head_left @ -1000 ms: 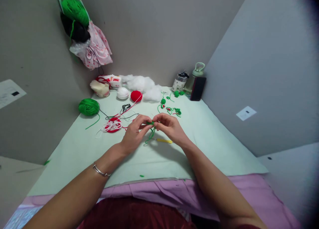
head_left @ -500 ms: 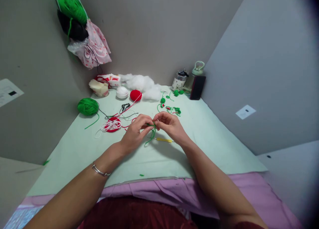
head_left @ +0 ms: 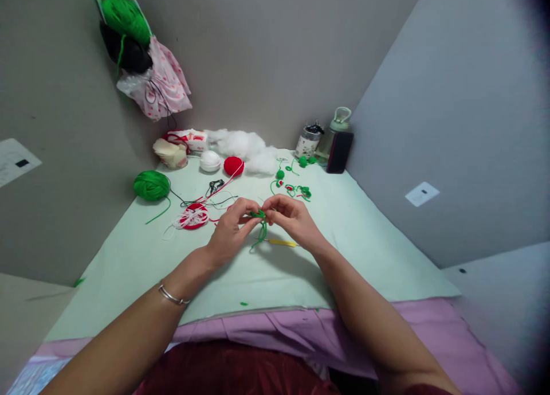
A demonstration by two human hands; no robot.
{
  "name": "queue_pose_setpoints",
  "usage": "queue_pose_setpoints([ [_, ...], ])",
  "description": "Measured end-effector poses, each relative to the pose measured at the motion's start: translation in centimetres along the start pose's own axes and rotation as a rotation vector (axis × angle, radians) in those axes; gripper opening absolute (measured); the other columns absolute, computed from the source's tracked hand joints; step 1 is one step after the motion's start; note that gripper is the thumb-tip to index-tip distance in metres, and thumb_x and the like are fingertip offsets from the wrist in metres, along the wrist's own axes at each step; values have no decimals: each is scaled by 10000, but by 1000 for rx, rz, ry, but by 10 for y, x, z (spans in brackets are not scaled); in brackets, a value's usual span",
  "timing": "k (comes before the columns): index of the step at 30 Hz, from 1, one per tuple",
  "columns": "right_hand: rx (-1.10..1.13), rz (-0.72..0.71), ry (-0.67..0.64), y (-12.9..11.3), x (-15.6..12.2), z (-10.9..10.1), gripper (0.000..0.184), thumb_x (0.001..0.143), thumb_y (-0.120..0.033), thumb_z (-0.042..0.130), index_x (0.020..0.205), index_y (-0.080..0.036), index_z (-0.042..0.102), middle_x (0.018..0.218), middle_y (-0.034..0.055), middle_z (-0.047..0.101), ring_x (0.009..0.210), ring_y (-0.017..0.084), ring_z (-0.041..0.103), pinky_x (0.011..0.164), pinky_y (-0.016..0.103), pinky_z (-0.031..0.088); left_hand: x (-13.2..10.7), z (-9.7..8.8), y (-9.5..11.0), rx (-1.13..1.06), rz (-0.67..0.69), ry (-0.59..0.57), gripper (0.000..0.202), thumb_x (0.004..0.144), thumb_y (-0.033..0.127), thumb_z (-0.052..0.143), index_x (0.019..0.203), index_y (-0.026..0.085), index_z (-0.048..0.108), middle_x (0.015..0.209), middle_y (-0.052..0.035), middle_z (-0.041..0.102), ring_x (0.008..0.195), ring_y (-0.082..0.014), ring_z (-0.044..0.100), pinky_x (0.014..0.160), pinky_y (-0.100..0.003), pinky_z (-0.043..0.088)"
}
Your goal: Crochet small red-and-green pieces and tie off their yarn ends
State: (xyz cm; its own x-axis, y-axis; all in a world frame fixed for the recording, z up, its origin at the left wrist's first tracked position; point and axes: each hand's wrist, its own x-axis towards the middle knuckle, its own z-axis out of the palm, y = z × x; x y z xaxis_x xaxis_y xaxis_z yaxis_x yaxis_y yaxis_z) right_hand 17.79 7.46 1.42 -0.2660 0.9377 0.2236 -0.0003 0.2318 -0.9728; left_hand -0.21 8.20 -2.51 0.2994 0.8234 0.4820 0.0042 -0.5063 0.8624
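Pinching a small green yarn piece (head_left: 259, 214), the left hand (head_left: 230, 229) is near the right hand (head_left: 294, 220) (whose grip I cannot tell).

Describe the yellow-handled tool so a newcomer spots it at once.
On the pale green tabletop, find where the left hand and right hand come together. Just below them in the picture, near the dangling green yarn, lies the slim yellow-handled tool. Its straight, bright yellow handle sets it apart from the green yarn.

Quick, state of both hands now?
Left hand: closed, holding green yarn.
Right hand: closed, right beside that yarn; what it grips is too small to tell.
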Motion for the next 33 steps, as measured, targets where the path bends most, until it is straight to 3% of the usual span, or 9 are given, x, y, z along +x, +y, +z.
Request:
queue_pose_setpoints([
  [9, -8, 8, -17, 4, 0, -3, 186, 799, -323, 741, 889, -179, 664, 785, -5, 635, 712, 120, 586, 690, 273, 488, 4, -3, 5, 92, 25, -9, 52, 908, 237, 629, 910, 218, 678, 986, -72, 639, 962, -207, 607, 771, -301, 523],
  [14, -46, -4, -17, 10, 1, -3, 253, 777, -359, 790, 908, -183, 663, 837, 7, 642, 760, 133, 603, 701, 278, 485, 4, -2, 5, -40, -99, 35, 79, 899, 270, 643, 948, 210, 660, 973, -51, 648, 923, -192, 635, 817, -313, 526],
  [18, -80, -37, 11, 10, 1, 0, 189, 807, -334, 748, 866, -181, 654, 800, 2, 641, 741, 131, 601, 702, 279, 478, 5, -2, 5, -182, -195, 95, 222, 842, 290, 725, 1022, 216, 620, 975, -27, 660, 961, -187, 648, 848, -309, 533],
  [24, -135, -87, 61, 5, 0, 3, 132, 815, -286, 720, 864, -182, 655, 794, -4, 631, 728, 124, 585, 690, 267, 469, 8, -4, 9, -197, -272, -11, 192, 845, 342, 729, 950, 187, 683, 903, -22, 681, 803, -161, 651, 763, -284, 520],
  [29, -144, -52, 27, 5, -1, 1, 212, 845, -378, 722, 881, -180, 656, 781, 2, 638, 702, 125, 562, 662, 268, 451, 9, -7, 10, -206, -276, 34, 158, 856, 335, 720, 889, 185, 686, 857, -3, 669, 767, -136, 636, 767, -264, 513],
  [33, -277, -92, 48, 6, -1, 0, 188, 845, -353, 733, 822, -175, 678, 787, 6, 638, 714, 126, 550, 670, 269, 429, 10, -6, 13, -242, -291, 29, 167, 847, 328, 734, 888, 176, 676, 849, -1, 664, 789, -133, 634, 789, -260, 513],
])
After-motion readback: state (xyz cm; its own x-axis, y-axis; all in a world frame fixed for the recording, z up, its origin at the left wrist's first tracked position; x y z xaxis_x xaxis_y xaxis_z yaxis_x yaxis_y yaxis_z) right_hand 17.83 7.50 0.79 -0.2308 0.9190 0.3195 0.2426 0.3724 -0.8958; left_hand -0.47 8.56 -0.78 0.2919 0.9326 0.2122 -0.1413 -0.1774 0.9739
